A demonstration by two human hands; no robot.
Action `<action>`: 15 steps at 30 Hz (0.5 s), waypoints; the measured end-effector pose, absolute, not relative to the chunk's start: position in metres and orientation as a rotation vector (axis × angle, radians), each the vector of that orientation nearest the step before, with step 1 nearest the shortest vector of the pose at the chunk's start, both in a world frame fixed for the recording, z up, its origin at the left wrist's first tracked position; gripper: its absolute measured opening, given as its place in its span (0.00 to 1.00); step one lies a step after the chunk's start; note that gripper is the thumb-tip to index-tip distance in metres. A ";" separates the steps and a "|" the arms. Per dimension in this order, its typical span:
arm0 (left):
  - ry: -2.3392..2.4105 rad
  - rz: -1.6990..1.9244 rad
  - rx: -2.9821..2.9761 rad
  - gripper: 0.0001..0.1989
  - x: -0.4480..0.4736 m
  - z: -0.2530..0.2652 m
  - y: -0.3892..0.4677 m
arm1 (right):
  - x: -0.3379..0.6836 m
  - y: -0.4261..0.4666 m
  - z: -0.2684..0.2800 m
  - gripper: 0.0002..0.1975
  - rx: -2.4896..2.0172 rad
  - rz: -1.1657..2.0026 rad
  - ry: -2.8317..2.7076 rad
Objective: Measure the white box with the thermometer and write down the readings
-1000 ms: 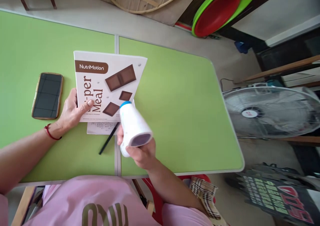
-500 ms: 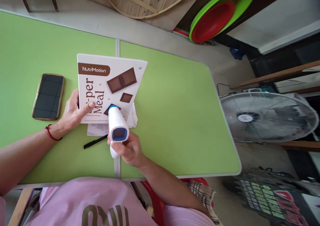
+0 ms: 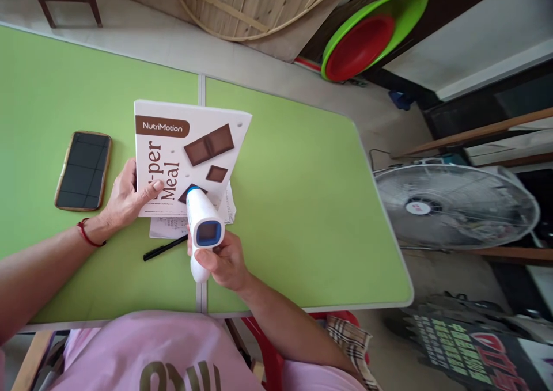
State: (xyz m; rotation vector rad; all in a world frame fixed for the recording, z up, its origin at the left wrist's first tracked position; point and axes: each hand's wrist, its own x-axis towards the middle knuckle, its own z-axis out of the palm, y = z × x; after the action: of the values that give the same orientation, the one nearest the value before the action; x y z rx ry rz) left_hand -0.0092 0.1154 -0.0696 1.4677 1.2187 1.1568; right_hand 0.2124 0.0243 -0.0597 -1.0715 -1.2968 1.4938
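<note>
My left hand (image 3: 132, 195) grips the left edge of a white NutriMotion box (image 3: 173, 149) with chocolate pieces printed on it, the thumb lying across its front. In my right hand (image 3: 224, 261) is a white and blue infrared thermometer (image 3: 202, 215), its blue nose toward the lower part of the box; whether it touches cannot be told. The thermometer's small screen faces me and looks dark. Partly hidden under the box lie papers (image 3: 166, 228) with writing. A black pen (image 3: 162, 248) rests just below them, its right end hidden behind my right hand.
A smartphone (image 3: 83, 170) in a case lies left of the box on the green folding table (image 3: 294, 207). Beyond the table's right edge stands a large fan (image 3: 453, 207). Green (image 3: 406, 19) and red basins (image 3: 360, 45) lean at the back. A red chair (image 3: 272, 356) is near my right arm.
The view has shifted slightly, so the table and surroundings sit a little differently. Both hands keep their hold on the box and thermometer, with hardly any motion relative to each other.
</note>
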 end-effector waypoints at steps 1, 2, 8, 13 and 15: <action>1.214 1.167 1.474 0.34 -0.009 -0.069 0.115 | 0.212 0.025 -0.060 0.18 -1.072 1.505 -1.286; 1.212 1.176 1.483 0.34 -0.009 -0.067 0.115 | 0.212 0.025 -0.061 0.18 -1.072 1.517 -1.272; 1.271 1.165 1.611 0.37 -0.005 -0.055 0.113 | 0.213 0.024 -0.066 0.19 -1.083 1.539 -1.221; 1.259 1.183 1.642 0.35 -0.007 -0.054 0.115 | 0.213 0.024 -0.065 0.18 -1.046 1.539 -1.253; 1.196 1.219 1.588 0.34 -0.009 -0.058 0.115 | 0.213 0.024 -0.062 0.18 -1.033 1.525 -1.291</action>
State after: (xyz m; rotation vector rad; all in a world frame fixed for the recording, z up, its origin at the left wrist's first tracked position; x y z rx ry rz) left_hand -0.0094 0.1152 -0.0581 1.5884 1.1961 1.2191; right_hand 0.2130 0.0242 -0.0623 -1.0326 -1.2911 1.5252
